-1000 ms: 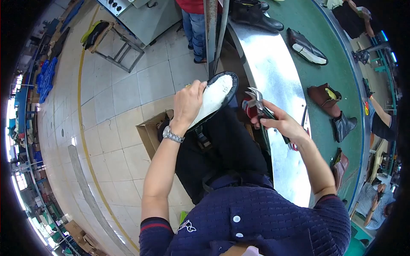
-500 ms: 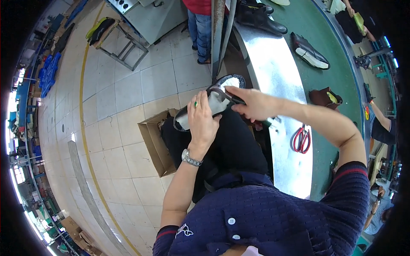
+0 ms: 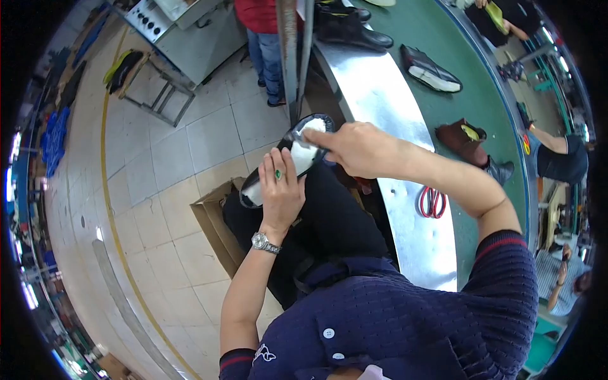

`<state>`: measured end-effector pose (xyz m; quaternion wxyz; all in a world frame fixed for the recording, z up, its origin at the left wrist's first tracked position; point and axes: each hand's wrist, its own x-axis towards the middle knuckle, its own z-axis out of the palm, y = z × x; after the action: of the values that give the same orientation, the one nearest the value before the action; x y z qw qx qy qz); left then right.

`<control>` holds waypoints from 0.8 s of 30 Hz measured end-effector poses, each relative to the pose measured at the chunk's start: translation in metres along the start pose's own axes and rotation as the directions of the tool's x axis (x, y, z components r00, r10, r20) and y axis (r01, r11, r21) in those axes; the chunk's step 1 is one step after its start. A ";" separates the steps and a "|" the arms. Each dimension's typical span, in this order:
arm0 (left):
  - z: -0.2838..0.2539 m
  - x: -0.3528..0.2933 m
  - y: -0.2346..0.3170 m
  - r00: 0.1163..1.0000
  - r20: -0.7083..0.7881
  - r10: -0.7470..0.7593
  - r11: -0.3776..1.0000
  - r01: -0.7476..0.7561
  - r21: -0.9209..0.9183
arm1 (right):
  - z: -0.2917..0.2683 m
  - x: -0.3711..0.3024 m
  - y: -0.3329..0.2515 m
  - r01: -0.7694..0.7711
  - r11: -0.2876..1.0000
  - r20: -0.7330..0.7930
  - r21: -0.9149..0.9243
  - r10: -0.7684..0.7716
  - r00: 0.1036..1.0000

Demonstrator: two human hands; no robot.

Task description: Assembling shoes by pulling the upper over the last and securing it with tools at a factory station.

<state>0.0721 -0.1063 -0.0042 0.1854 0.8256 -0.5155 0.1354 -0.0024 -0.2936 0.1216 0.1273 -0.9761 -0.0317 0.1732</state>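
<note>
A black shoe [image 3: 305, 158] rests on my lap with its pale, unfinished bottom turned up. My left hand [image 3: 283, 197] is wrapped over its middle and near side, steadying it. In my right hand [image 3: 364, 151] is a hand tool [image 3: 295, 135] with a metal head, set against the shoe's bottom near the far end. My fingers hide most of that tool, so its exact kind cannot be made out.
On the metal ledge [image 3: 411, 237] to my right lie red-handled scissors [image 3: 432, 202]. Beyond is a green belt [image 3: 386, 28] carrying black shoes [image 3: 432, 69] and a brown boot [image 3: 461, 140]. A cardboard box [image 3: 212, 218], metal post [image 3: 288, 57], stool [image 3: 158, 88] and standing person [image 3: 263, 44] are nearby.
The view has shifted, so the surroundings sit further left. My right hand has turned and moved the tool's head along the shoe's bottom. My left hand keeps its hold.
</note>
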 end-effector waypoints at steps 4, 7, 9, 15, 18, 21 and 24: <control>-0.001 0.004 0.006 1.000 -0.015 -0.003 1.000 0.003 0.011 | 0.019 0.013 -0.012 0.078 0.878 -0.509 0.472 0.199 0.837; 0.002 -0.002 0.005 0.999 -0.039 -0.008 1.000 0.008 0.012 | 0.036 0.017 0.004 -0.076 0.988 -0.196 0.132 0.101 0.975; 0.003 -0.011 0.006 0.998 -0.046 -0.040 0.999 0.040 -0.001 | 0.017 0.014 -0.008 -0.045 0.964 -0.273 0.261 0.119 0.955; 0.005 -0.007 0.006 1.000 0.024 -0.020 0.997 0.018 0.079 | 0.040 0.019 0.003 -0.228 0.944 -0.160 0.237 0.269 0.950; 0.003 -0.011 0.005 0.999 -0.014 -0.033 0.999 0.034 0.036 | 0.023 0.014 -0.011 -0.071 0.922 -0.348 0.380 0.213 0.913; 0.010 -0.004 0.013 0.998 -0.030 -0.052 0.999 0.053 0.011 | 0.054 0.017 -0.009 -0.219 0.833 -0.297 0.508 0.407 0.864; 0.008 -0.001 0.009 0.998 -0.029 -0.054 0.994 0.051 -0.098 | 0.036 0.014 -0.003 -0.278 0.913 -0.103 0.300 0.320 0.942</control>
<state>0.0638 -0.1129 -0.0096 0.2370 0.8266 -0.4966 0.1182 -0.0020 -0.2806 0.0852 0.2386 -0.9515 0.1529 0.1194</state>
